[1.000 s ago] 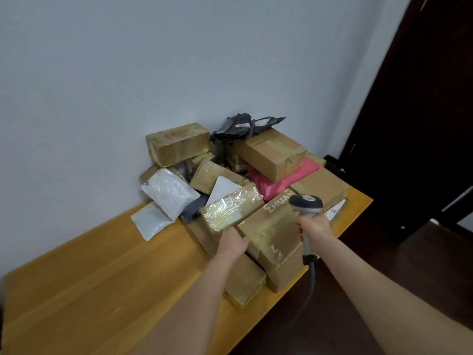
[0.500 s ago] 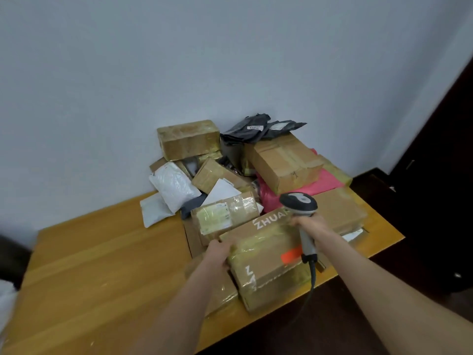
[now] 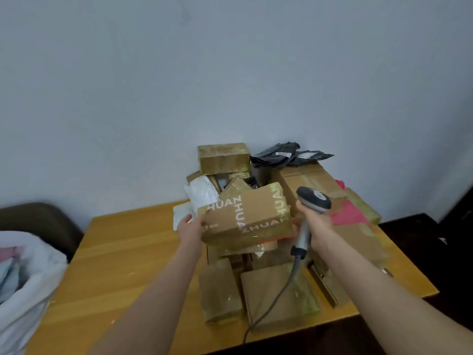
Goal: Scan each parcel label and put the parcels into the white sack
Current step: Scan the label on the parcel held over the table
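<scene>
The left hand grips the left end of a printed box, with the fingers curled around its edge. This box is brown cardboard with white letters "ZHUAN" on several faces and shiny tape around it. It is held in the air above the pile of parcels, tilted a little, between the two hands.

The right hand is closed around the handle of the scanner. The grey head of the scanner stands above the fist, just beside the right end of the printed box. It seems that this hand also touches that end of the box, but I cannot tell it surely. A grey cable hangs from the handle down over the bench.

Under the held box lie two flat parcels near the front edge of the bench. Behind it, against the wall, are a brown box, grey bags, a white pouch, a large carton and a pink bag.

The white sack stands open at the left of the bench, well apart from the held box, with some soft things inside.
</scene>
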